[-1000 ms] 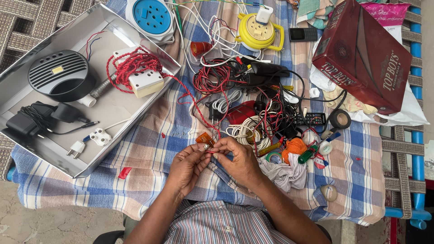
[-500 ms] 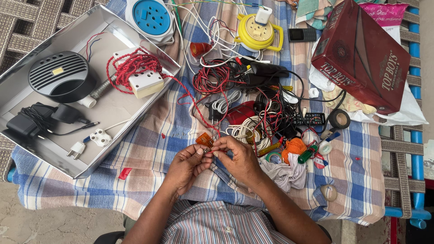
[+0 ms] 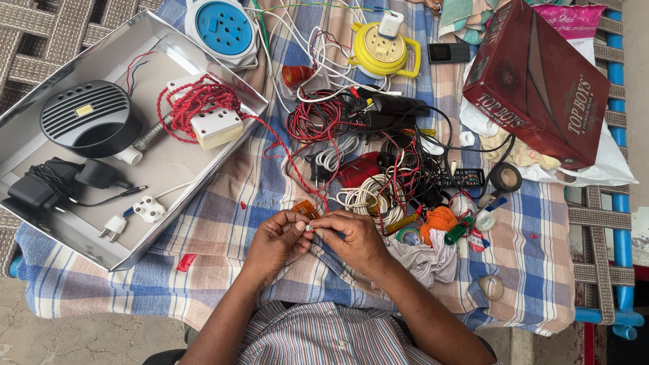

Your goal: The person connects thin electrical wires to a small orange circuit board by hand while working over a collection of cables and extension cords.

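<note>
**Both hands pinch a tiny part at the near edge of the cot**

I see my left hand (image 3: 276, 245) and right hand (image 3: 355, 242) meeting over the checked cloth (image 3: 534, 270) near the cot's near edge, about midway along it. The fingers (image 3: 301, 226) of both hands close narrowly on a small pale part (image 3: 309, 228) held between the fingertips; it is too small for me to tell what it is. A blue wire (image 3: 340, 236) shows just beside my right fingers, and an orange piece (image 3: 305, 208) lies on the cloth just beyond the hands.

Farther in, toward the middle of the cot, a tangle of red, white and black wires (image 3: 365, 155) spreads out. A metal tray (image 3: 47, 81) sits at the far left corner, holding a black round speaker (image 3: 90, 118), a white socket block wound with red wire (image 3: 203, 115) and a black adapter (image 3: 40, 189). A yellow cable reel (image 3: 382, 54) and a blue round socket (image 3: 223, 28) lie along the far edge. A dark red box (image 3: 541, 81) rests at the far right corner.
</note>
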